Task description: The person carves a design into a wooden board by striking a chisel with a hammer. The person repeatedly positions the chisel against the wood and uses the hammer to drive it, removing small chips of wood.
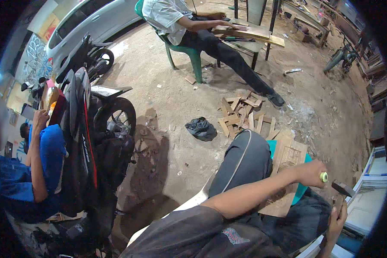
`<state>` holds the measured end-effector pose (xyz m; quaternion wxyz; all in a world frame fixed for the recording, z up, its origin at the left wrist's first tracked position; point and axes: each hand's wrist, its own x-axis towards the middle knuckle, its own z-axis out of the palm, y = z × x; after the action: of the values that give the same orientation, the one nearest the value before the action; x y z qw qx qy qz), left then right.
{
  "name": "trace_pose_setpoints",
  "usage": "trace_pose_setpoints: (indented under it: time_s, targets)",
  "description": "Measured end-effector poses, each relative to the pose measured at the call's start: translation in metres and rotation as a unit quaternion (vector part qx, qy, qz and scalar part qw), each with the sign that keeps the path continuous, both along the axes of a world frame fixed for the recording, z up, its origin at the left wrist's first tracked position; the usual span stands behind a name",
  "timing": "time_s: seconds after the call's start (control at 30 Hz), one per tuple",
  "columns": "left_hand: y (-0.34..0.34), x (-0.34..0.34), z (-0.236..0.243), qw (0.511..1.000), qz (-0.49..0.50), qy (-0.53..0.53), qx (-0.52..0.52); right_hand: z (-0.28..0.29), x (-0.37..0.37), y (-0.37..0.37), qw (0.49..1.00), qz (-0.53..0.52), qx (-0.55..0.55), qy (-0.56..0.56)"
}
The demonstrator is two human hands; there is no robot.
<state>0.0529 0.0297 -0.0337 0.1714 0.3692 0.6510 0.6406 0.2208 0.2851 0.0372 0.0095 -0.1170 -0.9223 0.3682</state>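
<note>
Across my lap lies a flat wooden board (297,152) with a carved pattern in its upper part, on top of a teal sheet (304,189). Over the board's right side, my left hand (309,173) is closed around what looks like a chisel (324,176); only its yellow-green butt end shows, and the blade is hidden. My right hand (337,219), lower right, grips the wooden handle of a hammer (343,188). The hammer's dark metal head is just right of the chisel's butt, apart from it. My left forearm hides part of the board.
Wood offcuts (245,112) lie piled on the dirt ground ahead, near a black plastic bag (201,128). Beyond, a person on a green chair (195,60) rests hands on a plank (253,33). Another hammer (293,71) lies farther right. Motorcycles (112,124) and a seated person in blue are left.
</note>
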Motion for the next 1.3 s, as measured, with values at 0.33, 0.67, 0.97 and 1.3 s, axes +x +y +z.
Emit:
trace_pose_setpoints:
  time_s: [0.33,0.67,0.97,1.3]
  targets:
    - [0.003,-0.004,-0.01,0.999,0.029,0.029,0.015,-0.021,-0.019,-0.04,0.996,0.013,-0.064,0.052]
    - [-0.007,-0.002,0.004,1.0,0.008,-0.024,0.007,-0.018,-0.016,0.001,0.958,-0.01,0.151,0.242]
    - [-0.007,-0.001,0.005,1.0,0.02,-0.017,0.0,0.017,-0.027,-0.05,0.977,0.045,0.187,-0.087]
    - [-0.007,-0.005,0.003,0.999,0.009,-0.022,-0.029,0.007,-0.018,-0.017,0.989,-0.041,0.03,0.137]
